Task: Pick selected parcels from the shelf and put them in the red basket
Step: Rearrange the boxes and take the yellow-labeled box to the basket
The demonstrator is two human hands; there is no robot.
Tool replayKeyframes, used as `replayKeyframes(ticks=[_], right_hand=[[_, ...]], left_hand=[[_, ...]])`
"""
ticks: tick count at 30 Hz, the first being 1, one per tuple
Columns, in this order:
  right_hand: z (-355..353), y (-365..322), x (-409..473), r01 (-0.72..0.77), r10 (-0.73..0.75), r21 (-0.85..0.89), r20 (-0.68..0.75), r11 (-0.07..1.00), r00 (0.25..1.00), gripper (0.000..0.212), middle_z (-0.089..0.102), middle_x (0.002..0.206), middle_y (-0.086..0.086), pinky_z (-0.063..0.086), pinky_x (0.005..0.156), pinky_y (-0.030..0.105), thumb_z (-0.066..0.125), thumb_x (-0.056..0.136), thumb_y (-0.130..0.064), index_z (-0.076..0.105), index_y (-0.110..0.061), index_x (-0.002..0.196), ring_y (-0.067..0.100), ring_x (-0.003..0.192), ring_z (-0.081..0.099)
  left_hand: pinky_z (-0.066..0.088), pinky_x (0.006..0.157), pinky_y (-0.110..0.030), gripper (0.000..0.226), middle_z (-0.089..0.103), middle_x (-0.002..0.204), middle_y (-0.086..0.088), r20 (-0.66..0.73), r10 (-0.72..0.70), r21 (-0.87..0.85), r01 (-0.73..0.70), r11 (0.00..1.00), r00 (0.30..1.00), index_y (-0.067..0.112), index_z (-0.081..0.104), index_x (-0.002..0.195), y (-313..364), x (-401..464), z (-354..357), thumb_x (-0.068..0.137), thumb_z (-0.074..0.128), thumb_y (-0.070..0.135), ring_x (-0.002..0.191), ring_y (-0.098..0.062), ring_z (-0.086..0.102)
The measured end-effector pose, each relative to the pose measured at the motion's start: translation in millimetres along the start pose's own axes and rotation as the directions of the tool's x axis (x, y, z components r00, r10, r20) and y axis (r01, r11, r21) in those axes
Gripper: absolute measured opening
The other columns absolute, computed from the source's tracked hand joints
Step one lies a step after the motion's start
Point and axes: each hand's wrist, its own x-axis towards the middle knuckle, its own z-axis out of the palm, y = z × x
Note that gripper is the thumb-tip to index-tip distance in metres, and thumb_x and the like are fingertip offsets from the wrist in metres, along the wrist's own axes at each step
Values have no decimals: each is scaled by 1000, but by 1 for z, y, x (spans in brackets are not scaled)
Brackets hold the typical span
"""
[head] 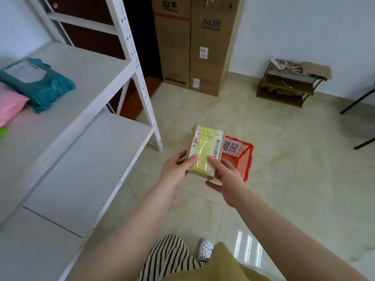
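I hold a small cardboard parcel point(205, 149) with yellow tape and a white barcode label in both hands, above the floor. My left hand point(176, 169) grips its near left edge, thumb on top. My right hand point(225, 175) grips its near right corner, thumb on the label. Just behind and to the right of the parcel, the red basket point(244, 157) stands on the floor, partly hidden by the parcel, with a white label on its rim. On the white shelf point(85, 82) at the left lie a teal parcel point(38, 84) and a pink parcel point(10, 106).
The shelf's white upright post point(146, 94) stands just left of the parcel. Tall cardboard boxes point(190, 43) lean against the far wall. A low wooden rack point(290, 84) sits at the right wall. Black chair legs point(361, 118) show at far right. Tiled floor surrounds the basket.
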Motion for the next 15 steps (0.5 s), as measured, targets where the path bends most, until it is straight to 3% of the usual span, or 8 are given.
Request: replayKeyframes(ticks=[2,8,15], right_hand=[[-15,-11,19,-29,29,37,-21,999,999,53,72,116,6,58,91,47,77,83,-35,60,-21,131,23,108,68],[-43,-46,89,-78,85,95,-81,992,993,53,74,111,6,59,85,43,78,83,-36,61,-19,130,24,104,70],[-54,-87,183,-81,98,142,-120,986,988,54,74,111,4,58,71,33,74,86,-35,57,-16,133,19,96,71]], left_hand=[[54,72,-18,37,74,97,5,10,-21,34,21,999,1000,17,65,122,2,22,20,86,71,21,80,-4,70],[51,57,-10,22,73,89,8,60,-69,76,65,995,996,23,68,107,18,103,65,86,71,20,68,2,71],[53,72,-21,39,73,104,0,132,-159,143,140,980,978,18,65,123,38,216,99,85,72,25,84,-9,70]])
